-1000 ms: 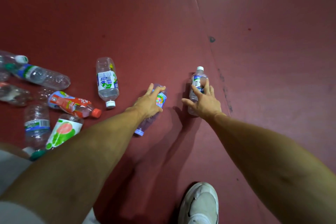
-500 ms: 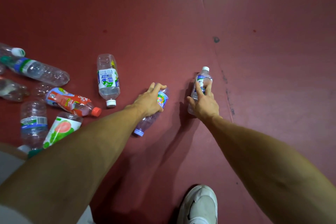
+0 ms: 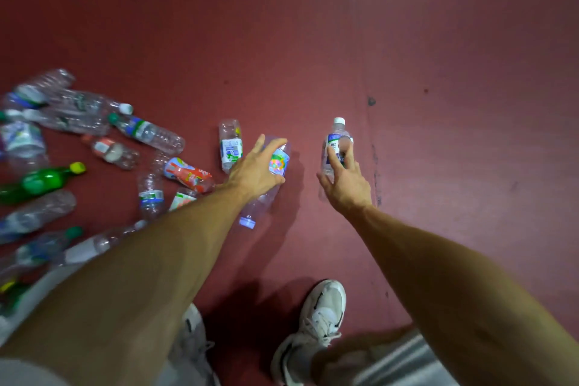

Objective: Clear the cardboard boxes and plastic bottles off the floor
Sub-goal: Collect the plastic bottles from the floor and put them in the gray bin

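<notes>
Left fingers (image 3: 272,145) curled over the far end of a clear bottle with a bright many-coloured label (image 3: 278,164), thumb on the near side. Firmly grasped by the left hand (image 3: 255,171), pale blue cap pointing near, base far. Hard to tell whether lifted or touching the red floor (image 3: 313,41).

Right fingers (image 3: 344,147) wrapped round the blue-and-white label of a white-capped bottle (image 3: 337,131), thumb on the left. Held by the right hand (image 3: 346,183) almost upright, cap far; likewise unclear whether off the floor. Both bottles near the middle of the scene, a little apart.

Just left of the left hand, a clear bottle with a green-and-blue label (image 3: 231,147) lying on the floor, and left of that a red-labelled bottle (image 3: 188,174). Farther left, a loose heap of clear bottles (image 3: 78,113) and a green bottle with a yellow cap (image 3: 44,180). Right of the right hand, a dark seam (image 3: 375,166) running near to far. Nearest, a white shoe (image 3: 322,316).
</notes>
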